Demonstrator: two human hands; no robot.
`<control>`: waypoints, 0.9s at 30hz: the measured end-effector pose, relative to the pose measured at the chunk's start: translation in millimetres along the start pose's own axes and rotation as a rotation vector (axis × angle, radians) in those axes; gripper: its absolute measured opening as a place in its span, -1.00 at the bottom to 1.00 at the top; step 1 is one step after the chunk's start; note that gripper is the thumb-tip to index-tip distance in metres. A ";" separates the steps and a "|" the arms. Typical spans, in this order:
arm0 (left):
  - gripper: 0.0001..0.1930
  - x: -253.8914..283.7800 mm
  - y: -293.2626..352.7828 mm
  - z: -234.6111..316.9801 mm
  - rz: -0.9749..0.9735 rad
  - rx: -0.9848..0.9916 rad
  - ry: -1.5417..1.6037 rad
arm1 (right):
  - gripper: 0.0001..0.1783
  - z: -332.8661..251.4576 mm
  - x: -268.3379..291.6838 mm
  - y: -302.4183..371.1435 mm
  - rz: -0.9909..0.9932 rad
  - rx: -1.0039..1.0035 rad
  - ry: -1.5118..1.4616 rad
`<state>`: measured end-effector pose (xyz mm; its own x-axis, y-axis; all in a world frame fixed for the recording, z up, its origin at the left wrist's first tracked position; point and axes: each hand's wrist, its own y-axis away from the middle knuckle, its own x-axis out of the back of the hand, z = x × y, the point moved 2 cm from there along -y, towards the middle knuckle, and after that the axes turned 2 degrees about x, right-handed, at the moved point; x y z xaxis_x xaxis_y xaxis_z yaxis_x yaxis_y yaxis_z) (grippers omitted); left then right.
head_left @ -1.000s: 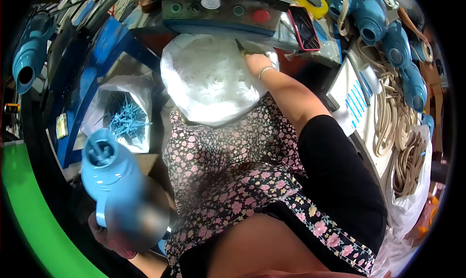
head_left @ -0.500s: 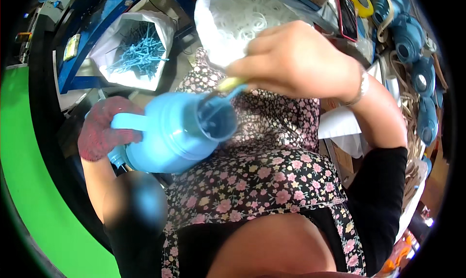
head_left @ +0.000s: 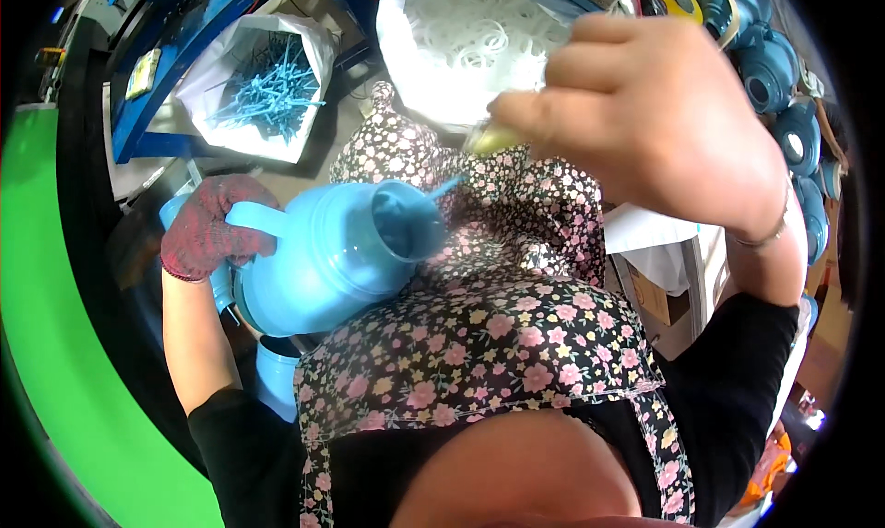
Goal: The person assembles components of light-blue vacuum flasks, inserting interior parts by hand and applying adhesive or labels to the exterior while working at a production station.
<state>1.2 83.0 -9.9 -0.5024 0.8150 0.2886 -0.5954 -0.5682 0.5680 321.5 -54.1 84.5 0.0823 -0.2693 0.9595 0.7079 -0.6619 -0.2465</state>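
Wrapped in a dark red knit glove, my left hand (head_left: 218, 228) is closed round the handle of a light-blue plastic jug-shaped shell (head_left: 318, 251). The shell lies tilted in front of my apron, its round mouth turned to the right. From the mouth's rim a thin blue plastic stub (head_left: 446, 185) sticks out. My bare right hand (head_left: 654, 122), blurred, is up to the right of the mouth and apart from it. Its fingers are closed on a small yellow-handled tool (head_left: 496, 139); the working end is too smeared to make out.
Ahead stand a white sack (head_left: 205, 90) of thin blue plastic scraps and another white sack (head_left: 403, 67) of translucent rings. Several blue shells (head_left: 767, 71) are heaped at the right. A blue steel frame (head_left: 152, 113), a green surface (head_left: 46, 279) and a blue cylindrical part (head_left: 275, 378) are on the left.
My right hand has drawn the yellow-handled tool away from the shell's mouth, up and to the right. The left hand keeps its hold. A dark blur at lower left is gone, uncovering the cylindrical part.
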 end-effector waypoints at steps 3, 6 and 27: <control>-0.64 -6.0 -6.3 -1.2 -0.012 -0.040 0.007 | -0.77 -15.8 -26.5 -0.9 0.085 0.031 -0.068; -0.62 -2.9 -15.5 5.8 -0.095 -0.075 -0.051 | -0.80 -32.0 -57.9 -13.1 -0.046 -0.030 -0.123; -0.66 -63.1 3.1 6.8 0.547 -0.758 -1.084 | -0.66 -21.6 -87.1 58.9 -0.112 -0.610 -0.582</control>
<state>35.3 30.5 -21.1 -0.2613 -0.0356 0.9646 -0.8450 -0.4747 -0.2464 340.9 -84.8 -16.5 0.5001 0.1127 0.8586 0.2449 -0.9694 -0.0154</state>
